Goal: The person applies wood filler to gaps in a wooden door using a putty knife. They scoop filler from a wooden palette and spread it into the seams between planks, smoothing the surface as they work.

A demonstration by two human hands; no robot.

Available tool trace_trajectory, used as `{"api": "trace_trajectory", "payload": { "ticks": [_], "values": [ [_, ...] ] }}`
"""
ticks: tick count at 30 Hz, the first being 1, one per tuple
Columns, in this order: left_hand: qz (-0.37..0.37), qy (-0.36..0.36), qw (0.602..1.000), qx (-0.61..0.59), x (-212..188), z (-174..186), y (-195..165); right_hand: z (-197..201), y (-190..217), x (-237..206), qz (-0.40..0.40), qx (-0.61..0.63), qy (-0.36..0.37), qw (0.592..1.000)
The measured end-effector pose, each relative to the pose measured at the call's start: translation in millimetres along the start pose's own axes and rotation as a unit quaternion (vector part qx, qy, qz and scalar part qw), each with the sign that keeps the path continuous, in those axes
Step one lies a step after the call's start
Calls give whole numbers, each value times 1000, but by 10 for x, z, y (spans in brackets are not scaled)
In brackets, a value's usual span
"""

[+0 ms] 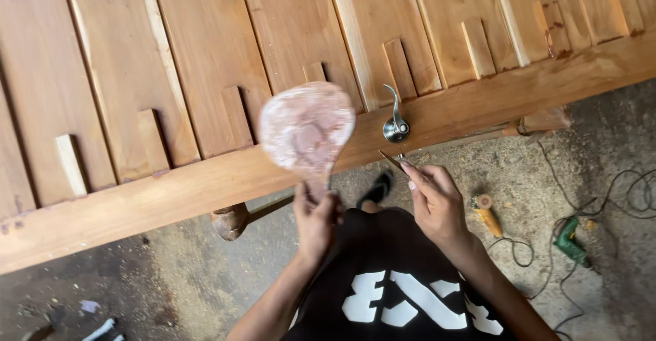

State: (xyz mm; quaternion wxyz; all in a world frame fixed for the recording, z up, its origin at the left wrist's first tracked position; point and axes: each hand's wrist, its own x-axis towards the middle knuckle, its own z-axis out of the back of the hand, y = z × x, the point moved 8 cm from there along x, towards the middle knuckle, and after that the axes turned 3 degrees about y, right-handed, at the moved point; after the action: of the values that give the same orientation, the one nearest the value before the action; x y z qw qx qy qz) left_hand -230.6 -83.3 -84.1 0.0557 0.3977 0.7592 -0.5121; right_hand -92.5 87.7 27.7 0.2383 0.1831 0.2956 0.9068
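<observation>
Pinkish filler coats a round paddle, held upright by its handle in the closed left hand, near the middle of the scene. Right of it, the right hand pinches a thin blade between fingertips. A metal spoon lies just beyond on the wooden frame. Farther right, on the dusty floor, lie a green drill and cables.
</observation>
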Motion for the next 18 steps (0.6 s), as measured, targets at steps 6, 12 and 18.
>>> {"api": "trace_trajectory", "payload": {
  "ticks": [6,12,18],
  "values": [
    [18,153,987,49,-191,-599,123,135,139,-68,73,33,-92,993],
    [30,155,987,25,-257,-885,212,210,-286,-422,58,-16,-103,993],
    [-1,163,982,94,-408,-1295,295,664,-920,-876,-19,34,-113,993]
  ]
}}
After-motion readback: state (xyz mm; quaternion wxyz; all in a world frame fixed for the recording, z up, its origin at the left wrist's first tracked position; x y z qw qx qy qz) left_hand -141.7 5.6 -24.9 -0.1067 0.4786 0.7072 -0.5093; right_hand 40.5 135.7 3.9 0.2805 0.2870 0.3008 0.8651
